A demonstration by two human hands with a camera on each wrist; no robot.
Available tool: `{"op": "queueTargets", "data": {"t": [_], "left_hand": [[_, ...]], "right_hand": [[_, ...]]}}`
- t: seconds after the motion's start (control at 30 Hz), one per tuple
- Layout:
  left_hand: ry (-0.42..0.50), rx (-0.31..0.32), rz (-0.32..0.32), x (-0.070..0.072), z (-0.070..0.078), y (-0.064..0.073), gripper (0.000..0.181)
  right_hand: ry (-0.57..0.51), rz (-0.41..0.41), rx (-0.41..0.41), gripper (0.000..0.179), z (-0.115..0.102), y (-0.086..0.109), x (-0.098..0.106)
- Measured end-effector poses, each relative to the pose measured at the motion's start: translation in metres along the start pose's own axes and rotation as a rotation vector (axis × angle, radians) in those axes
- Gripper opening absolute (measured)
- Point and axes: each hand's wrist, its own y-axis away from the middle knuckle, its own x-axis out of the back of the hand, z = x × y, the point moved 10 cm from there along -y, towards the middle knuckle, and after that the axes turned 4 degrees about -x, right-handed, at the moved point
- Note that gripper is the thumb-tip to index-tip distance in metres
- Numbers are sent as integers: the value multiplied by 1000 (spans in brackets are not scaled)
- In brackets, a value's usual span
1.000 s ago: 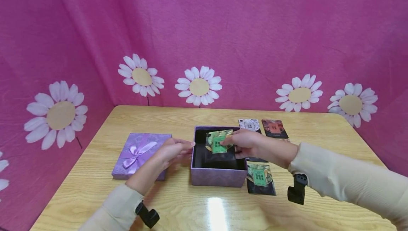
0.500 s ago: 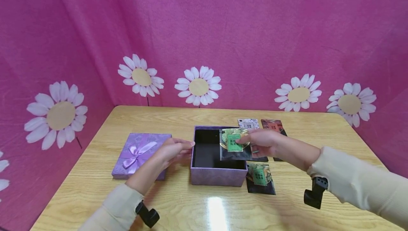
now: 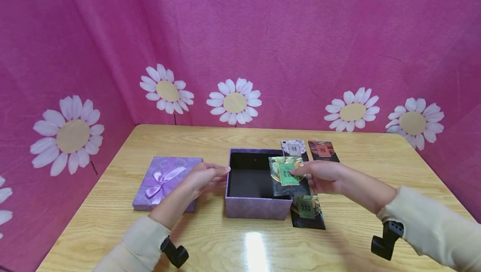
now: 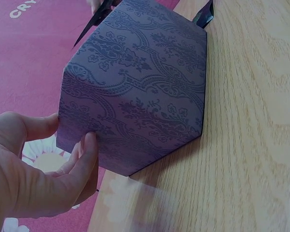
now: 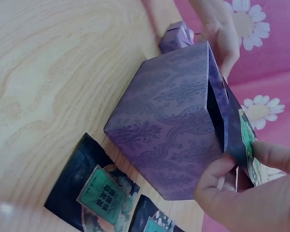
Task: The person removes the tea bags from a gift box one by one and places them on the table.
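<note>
An open purple gift box [image 3: 257,208] with a dark inside stands at the table's middle. My left hand [image 3: 204,177] holds its left wall; in the left wrist view the thumb is at the rim and the fingertips touch the patterned outside [image 4: 140,87]. Between thumb and fingers of my right hand [image 3: 325,175] is a black tea sachet [image 3: 288,176] with a green label, over the box's right edge. The right wrist view shows this sachet [image 5: 239,133] tilted close by the rim. Another green-labelled sachet [image 3: 307,212] lies on the table at the box's right front corner.
The purple lid [image 3: 165,182] with a ribbon bow lies left of the box. Behind the right hand lie a white-topped sachet [image 3: 294,148] and a red-labelled one [image 3: 324,151]. A pink flowered cloth [image 3: 285,55] hangs along the table's back.
My right hand has drawn the tea sachet from above the box's inside rightward to its right edge, slightly toward me. The left hand has stayed at the box wall.
</note>
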Motion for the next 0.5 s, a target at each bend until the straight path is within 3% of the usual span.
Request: {"op": "queueTargets", "data": {"t": [0.13, 0.2, 0.3, 0.37, 0.5], "left_hand": [[18, 1, -1, 0, -1, 0, 36], [21, 1, 2, 0, -1, 0, 36], [19, -1, -1, 0, -1, 0, 36], [16, -4, -2, -1, 0, 0, 36], [20, -7, -3, -1, 0, -1, 36]], "right_hand": [[-65, -18, 7, 53, 9, 1, 6], [-116, -23, 15, 55, 12, 2, 9], [-172, -36, 29, 39, 18, 4, 15], [-212, -42, 39, 14, 22, 6, 20], [-277, -82, 73, 6, 31, 10, 28]]}}
